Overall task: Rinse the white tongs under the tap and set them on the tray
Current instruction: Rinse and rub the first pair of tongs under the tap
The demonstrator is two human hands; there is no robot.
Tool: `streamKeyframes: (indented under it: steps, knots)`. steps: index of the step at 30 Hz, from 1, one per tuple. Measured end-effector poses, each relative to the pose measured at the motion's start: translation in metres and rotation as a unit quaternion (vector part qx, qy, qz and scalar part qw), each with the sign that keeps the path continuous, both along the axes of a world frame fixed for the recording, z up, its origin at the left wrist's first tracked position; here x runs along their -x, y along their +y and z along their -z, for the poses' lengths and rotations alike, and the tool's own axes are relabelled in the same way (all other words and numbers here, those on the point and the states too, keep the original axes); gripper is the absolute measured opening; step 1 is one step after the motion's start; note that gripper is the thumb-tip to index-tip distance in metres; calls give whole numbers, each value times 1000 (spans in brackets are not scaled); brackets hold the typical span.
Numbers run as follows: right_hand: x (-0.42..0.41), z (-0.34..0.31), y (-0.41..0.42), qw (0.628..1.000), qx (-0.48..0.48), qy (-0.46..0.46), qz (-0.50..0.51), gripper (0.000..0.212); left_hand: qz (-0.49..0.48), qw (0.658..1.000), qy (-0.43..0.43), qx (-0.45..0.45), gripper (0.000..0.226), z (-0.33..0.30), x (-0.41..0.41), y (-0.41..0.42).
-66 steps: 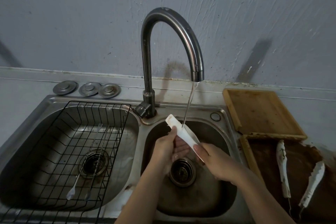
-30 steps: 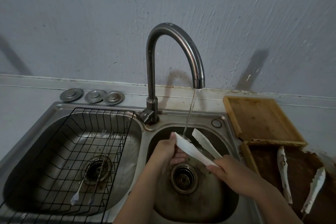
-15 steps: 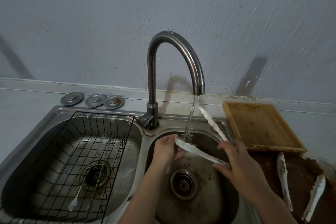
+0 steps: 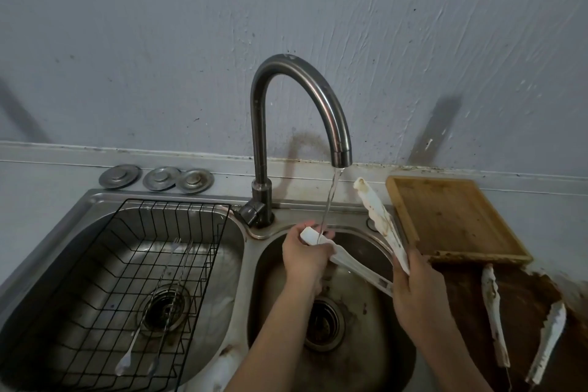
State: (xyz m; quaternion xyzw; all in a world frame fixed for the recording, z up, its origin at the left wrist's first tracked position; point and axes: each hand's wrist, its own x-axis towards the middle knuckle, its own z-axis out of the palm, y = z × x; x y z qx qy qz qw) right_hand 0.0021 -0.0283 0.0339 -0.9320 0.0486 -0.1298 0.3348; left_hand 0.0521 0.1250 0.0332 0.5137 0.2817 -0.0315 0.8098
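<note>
From the head view, the white tongs (image 4: 356,267) sat spread under the tap (image 4: 286,124), left hand (image 4: 305,256) fingers wrapped on the wetted arm tip, right hand (image 4: 420,302) fingers clasping the hinge end. The grimy upper arm, right of the tap, missed the stream and might go unrinsed; wet plastic could slip.

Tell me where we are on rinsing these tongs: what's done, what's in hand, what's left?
Done: tap running. In hand: the right hand holds the spread white tongs at the hinge, while the left hand holds one arm's tip in the stream. The other arm, raised clear of the water, looks brown-stained. Left: rinse that arm, then set the tongs on the tray, which looks bare.
</note>
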Motion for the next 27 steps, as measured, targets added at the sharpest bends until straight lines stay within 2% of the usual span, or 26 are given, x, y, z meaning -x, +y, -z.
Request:
streamKeyframes:
  steps: [4, 6, 8, 11, 14, 17, 18, 19, 21, 23, 25, 27]
  knots:
    - [1, 0, 9, 999, -18, -30, -3, 7, 46, 993, 0, -111, 21, -4, -5, 3]
    - [1, 1, 13, 998, -41, -48, -6, 20, 51, 981, -31, -183, 11, -4, -2, 6]
    - [2, 2, 18, 996, -70, -49, -8, 28, 51, 963, -49, -260, 17, -4, 2, 10]
    - [2, 3, 18, 995, -86, -44, -14, 21, 76, 917, -29, -391, 36, -5, 1, 20]
    - [-1, 5, 13, 996, -83, -22, -1, 11, 137, 919, -14, -368, 39, -11, 1, 28]
    - [-2, 7, 15, 996, -76, -34, 11, 13, 115, 893, -29, -434, 29, -15, -1, 29]
    - [-2, 7, 18, 996, -74, -40, 10, 13, 101, 895, -38, -434, 23, -17, -1, 27]
    - [-2, 6, 23, 996, -73, -44, 6, 14, 84, 913, -52, -395, 17, -19, -1, 22]
    - [-3, 6, 33, 996, -77, -44, -2, 18, 48, 969, -74, -229, 13, -27, 3, 8]
    - [-4, 3, 43, 994, -98, -48, -7, 21, -7, 992, -79, -95, 18, -30, 8, -7]
    - [-8, -2, 51, 990, -132, -47, -17, 24, -19, 994, -78, -73, 19, -28, 15, -22]
    - [-14, -7, 54, 985, -171, -32, -21, 30, 47, 991, -74, -100, 20, -26, 23, -31]
